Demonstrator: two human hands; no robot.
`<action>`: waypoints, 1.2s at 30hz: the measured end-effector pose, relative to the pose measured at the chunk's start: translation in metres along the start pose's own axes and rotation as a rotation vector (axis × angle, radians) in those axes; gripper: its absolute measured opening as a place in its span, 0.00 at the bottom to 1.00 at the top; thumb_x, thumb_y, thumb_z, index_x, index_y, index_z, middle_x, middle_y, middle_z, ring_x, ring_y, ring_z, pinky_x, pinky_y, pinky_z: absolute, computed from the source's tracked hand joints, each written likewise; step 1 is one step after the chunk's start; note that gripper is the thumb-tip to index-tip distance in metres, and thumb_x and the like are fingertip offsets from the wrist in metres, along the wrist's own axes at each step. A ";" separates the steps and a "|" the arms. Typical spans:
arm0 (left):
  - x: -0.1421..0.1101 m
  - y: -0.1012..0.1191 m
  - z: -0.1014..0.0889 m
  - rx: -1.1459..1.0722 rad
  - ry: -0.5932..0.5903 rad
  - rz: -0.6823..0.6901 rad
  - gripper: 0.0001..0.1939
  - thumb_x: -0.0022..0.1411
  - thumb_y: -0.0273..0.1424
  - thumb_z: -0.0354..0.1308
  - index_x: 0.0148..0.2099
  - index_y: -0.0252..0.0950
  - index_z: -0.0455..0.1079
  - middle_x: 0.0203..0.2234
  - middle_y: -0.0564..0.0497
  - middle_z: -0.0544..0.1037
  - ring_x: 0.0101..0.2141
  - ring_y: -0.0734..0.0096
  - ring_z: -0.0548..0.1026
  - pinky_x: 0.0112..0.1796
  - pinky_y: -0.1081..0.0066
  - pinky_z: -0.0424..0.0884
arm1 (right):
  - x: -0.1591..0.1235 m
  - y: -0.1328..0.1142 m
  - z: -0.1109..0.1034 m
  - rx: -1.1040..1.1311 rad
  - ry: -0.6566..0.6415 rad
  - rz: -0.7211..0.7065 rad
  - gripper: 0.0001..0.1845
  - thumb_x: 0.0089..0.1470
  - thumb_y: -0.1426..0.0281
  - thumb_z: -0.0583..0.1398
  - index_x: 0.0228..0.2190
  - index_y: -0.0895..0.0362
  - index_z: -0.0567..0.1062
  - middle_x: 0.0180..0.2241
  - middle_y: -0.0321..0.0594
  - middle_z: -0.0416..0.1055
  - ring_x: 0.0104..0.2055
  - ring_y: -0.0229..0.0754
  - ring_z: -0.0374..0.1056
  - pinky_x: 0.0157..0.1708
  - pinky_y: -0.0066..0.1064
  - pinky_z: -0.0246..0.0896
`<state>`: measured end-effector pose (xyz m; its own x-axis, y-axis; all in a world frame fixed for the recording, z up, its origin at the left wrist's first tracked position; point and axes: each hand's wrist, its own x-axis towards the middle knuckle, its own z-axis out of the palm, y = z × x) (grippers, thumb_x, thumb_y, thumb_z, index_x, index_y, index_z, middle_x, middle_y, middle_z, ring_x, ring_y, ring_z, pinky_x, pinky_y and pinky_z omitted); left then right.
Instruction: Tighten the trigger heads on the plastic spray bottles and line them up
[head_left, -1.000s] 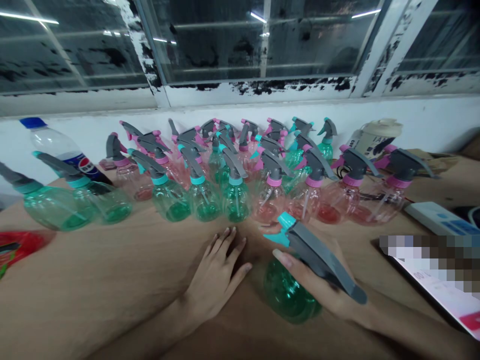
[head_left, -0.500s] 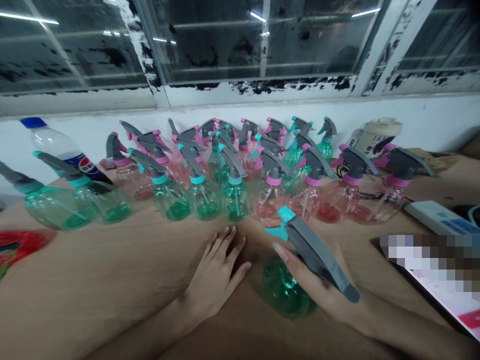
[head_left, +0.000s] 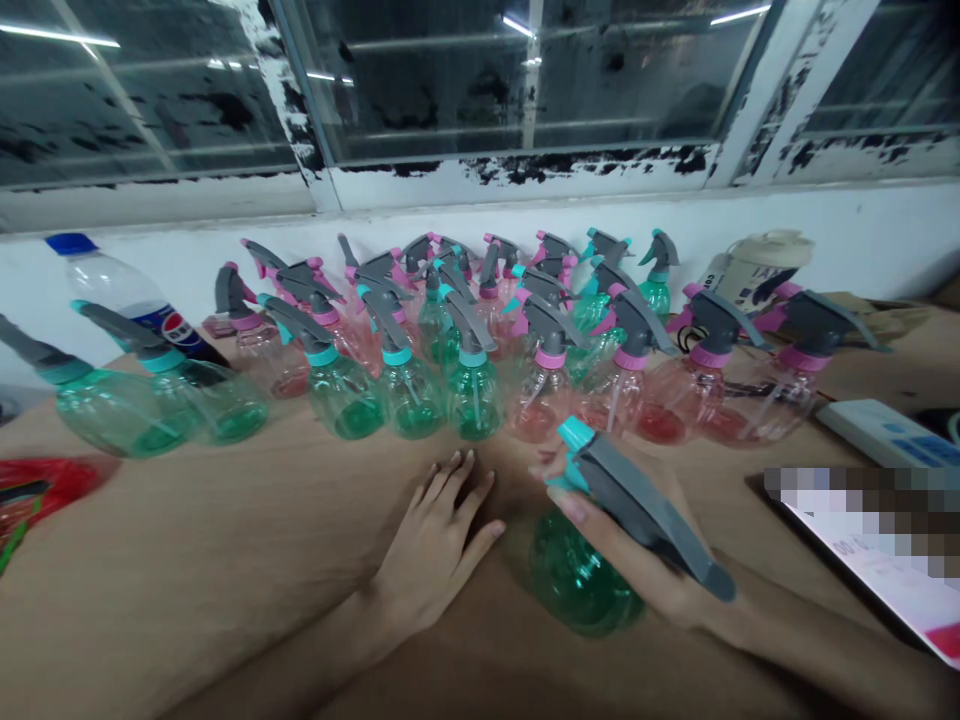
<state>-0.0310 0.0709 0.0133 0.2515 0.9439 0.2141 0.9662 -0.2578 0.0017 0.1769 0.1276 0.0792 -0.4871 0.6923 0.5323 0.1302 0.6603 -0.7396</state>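
Note:
In the head view, my right hand (head_left: 637,560) is wrapped round the neck of a green spray bottle (head_left: 577,580) with a grey and turquoise trigger head. The bottle's nozzle points away to the left, and fingertips show at its trigger. My left hand (head_left: 442,540) lies flat on the wooden table (head_left: 225,560), fingers spread, holding nothing. Just beyond it stands a green spray bottle (head_left: 474,395) with a turquoise collar. A clear pink spray bottle (head_left: 541,400) with a pink collar is beside that one.
Several more green and pink spray bottles crowd the table before the wall. At left are a Pepsi bottle (head_left: 150,300) and a red packet (head_left: 45,490). To the right lie a phone-like screen (head_left: 870,570), a white box-shaped device (head_left: 885,435) and a pale lidded tub (head_left: 765,270).
The fingers of my right hand have curled in over the turquoise trigger. The held bottle has shifted slightly right in view; my left hand has stayed put.

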 end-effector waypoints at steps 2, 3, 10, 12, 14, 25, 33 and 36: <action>0.000 0.000 0.000 0.007 0.007 0.003 0.25 0.67 0.42 0.43 0.61 0.34 0.57 0.60 0.40 0.58 0.59 0.54 0.55 0.54 0.52 0.57 | 0.001 -0.003 -0.001 -0.015 -0.011 -0.037 0.07 0.53 0.71 0.58 0.36 0.50 0.69 0.28 0.33 0.71 0.28 0.38 0.70 0.28 0.29 0.67; 0.000 0.000 0.001 0.009 0.011 0.005 0.25 0.67 0.42 0.43 0.60 0.34 0.58 0.60 0.40 0.58 0.59 0.54 0.56 0.54 0.52 0.57 | 0.002 -0.005 -0.001 -0.027 -0.009 -0.053 0.07 0.52 0.71 0.57 0.36 0.50 0.69 0.26 0.32 0.70 0.26 0.38 0.69 0.26 0.29 0.67; 0.000 0.000 0.000 0.010 -0.020 0.000 0.24 0.66 0.40 0.46 0.60 0.34 0.58 0.60 0.39 0.57 0.59 0.53 0.56 0.54 0.51 0.58 | 0.003 -0.009 -0.001 -0.093 0.057 -0.074 0.03 0.50 0.71 0.57 0.27 0.52 0.66 0.25 0.34 0.67 0.27 0.39 0.68 0.28 0.32 0.67; -0.001 0.000 0.000 0.015 -0.025 -0.003 0.25 0.66 0.40 0.46 0.60 0.34 0.58 0.60 0.39 0.57 0.59 0.53 0.55 0.54 0.51 0.57 | 0.002 -0.007 0.001 -0.101 0.062 -0.049 0.03 0.50 0.71 0.58 0.29 0.52 0.67 0.27 0.35 0.68 0.29 0.40 0.69 0.30 0.33 0.68; -0.001 0.000 0.001 0.013 -0.026 -0.009 0.25 0.66 0.40 0.46 0.61 0.34 0.57 0.60 0.40 0.57 0.59 0.53 0.55 0.54 0.51 0.57 | 0.001 -0.006 0.002 -0.113 0.068 -0.011 0.03 0.50 0.70 0.58 0.31 0.52 0.67 0.27 0.35 0.69 0.30 0.41 0.69 0.30 0.33 0.68; 0.000 0.002 -0.001 0.021 -0.031 -0.012 0.24 0.66 0.39 0.47 0.60 0.33 0.58 0.59 0.39 0.58 0.59 0.52 0.56 0.54 0.51 0.57 | 0.002 -0.011 0.000 -0.076 0.080 -0.060 0.04 0.52 0.71 0.57 0.30 0.50 0.67 0.23 0.31 0.66 0.22 0.37 0.66 0.23 0.29 0.66; 0.001 0.002 -0.003 0.025 -0.026 0.007 0.24 0.66 0.39 0.46 0.60 0.32 0.58 0.60 0.38 0.58 0.59 0.52 0.56 0.54 0.51 0.57 | 0.008 -0.012 -0.005 -0.049 0.051 -0.086 0.04 0.52 0.72 0.56 0.31 0.50 0.69 0.24 0.33 0.70 0.25 0.38 0.70 0.24 0.30 0.67; 0.001 0.002 -0.003 0.021 -0.020 0.010 0.24 0.66 0.38 0.46 0.60 0.31 0.58 0.59 0.38 0.58 0.59 0.53 0.56 0.54 0.51 0.57 | 0.007 -0.011 -0.004 -0.070 0.043 -0.095 0.04 0.53 0.71 0.55 0.30 0.50 0.68 0.24 0.33 0.70 0.26 0.39 0.70 0.26 0.31 0.68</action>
<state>-0.0289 0.0708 0.0166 0.2623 0.9451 0.1949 0.9645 -0.2633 -0.0212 0.1757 0.1264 0.0921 -0.4631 0.6367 0.6166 0.1459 0.7409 -0.6556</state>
